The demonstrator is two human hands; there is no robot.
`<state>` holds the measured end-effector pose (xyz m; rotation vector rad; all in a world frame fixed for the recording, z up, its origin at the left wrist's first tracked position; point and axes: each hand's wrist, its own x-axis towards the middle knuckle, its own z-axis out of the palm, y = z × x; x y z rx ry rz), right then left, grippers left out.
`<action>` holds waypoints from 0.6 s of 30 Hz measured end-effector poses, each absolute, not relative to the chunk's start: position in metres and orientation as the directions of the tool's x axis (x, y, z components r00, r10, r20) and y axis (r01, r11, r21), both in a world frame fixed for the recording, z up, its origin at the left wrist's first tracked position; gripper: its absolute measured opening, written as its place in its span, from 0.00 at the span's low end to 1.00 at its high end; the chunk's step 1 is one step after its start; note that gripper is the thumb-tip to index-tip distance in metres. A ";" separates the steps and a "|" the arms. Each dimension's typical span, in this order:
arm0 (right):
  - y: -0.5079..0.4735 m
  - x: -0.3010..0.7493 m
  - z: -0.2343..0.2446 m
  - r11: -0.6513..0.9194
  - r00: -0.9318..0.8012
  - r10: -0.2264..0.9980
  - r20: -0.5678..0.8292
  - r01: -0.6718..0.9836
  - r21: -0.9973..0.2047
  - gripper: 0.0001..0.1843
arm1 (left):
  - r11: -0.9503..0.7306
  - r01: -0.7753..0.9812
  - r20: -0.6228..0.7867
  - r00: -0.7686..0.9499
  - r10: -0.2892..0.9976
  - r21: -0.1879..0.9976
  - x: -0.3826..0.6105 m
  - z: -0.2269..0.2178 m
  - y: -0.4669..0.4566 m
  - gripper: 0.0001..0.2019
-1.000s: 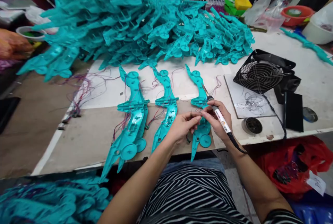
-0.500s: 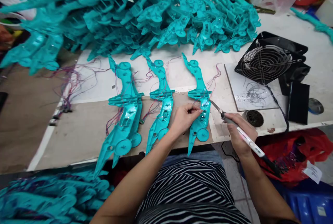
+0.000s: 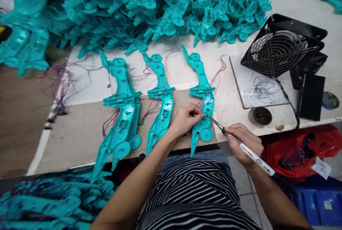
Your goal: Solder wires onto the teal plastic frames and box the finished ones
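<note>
In my right hand (image 3: 245, 142) is a white-handled soldering iron (image 3: 256, 159), gripped like a pen. Its tip reaches the middle of the rightmost turquoise plastic part (image 3: 210, 103), close to my left fingertips. My left hand (image 3: 188, 119) pinches at that same spot, seemingly on a thin wire; the fingers hide most of it. Red and purple wires (image 3: 219, 69) trail from the part's upper right. To the left lie another turquoise part (image 3: 166, 110) and a pair of stacked turquoise parts (image 3: 125, 116), with wires across them.
A large heap of turquoise parts (image 3: 149, 5) covers the back. At right are a black fan (image 3: 272, 50), a white board (image 3: 243, 91) with wire scraps, a round tin (image 3: 260, 116) and a black box (image 3: 311, 96). More turquoise parts (image 3: 53, 201) lie below the table's left front.
My right hand has brought the iron's tip left and down onto the rightmost part, beside my left fingers. My left hand keeps its pinch there. The view has shifted slightly.
</note>
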<state>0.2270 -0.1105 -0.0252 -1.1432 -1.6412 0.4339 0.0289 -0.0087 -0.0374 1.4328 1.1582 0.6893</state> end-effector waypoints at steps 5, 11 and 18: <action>-0.110 0.226 -0.024 0.499 -0.052 0.834 0.549 0.495 -0.711 0.18 | 0.086 0.272 -0.180 0.340 0.923 0.958 0.031 -0.039 -0.010 0.04; -0.111 0.227 -0.025 0.511 -0.070 0.823 0.563 0.524 -0.681 0.17 | 0.096 0.274 -0.189 0.333 0.924 0.957 0.032 -0.037 -0.011 0.04; -0.111 0.228 -0.022 0.493 -0.032 0.824 0.566 0.534 -0.687 0.17 | 0.116 0.269 -0.206 0.334 0.920 0.956 0.032 -0.038 -0.010 0.04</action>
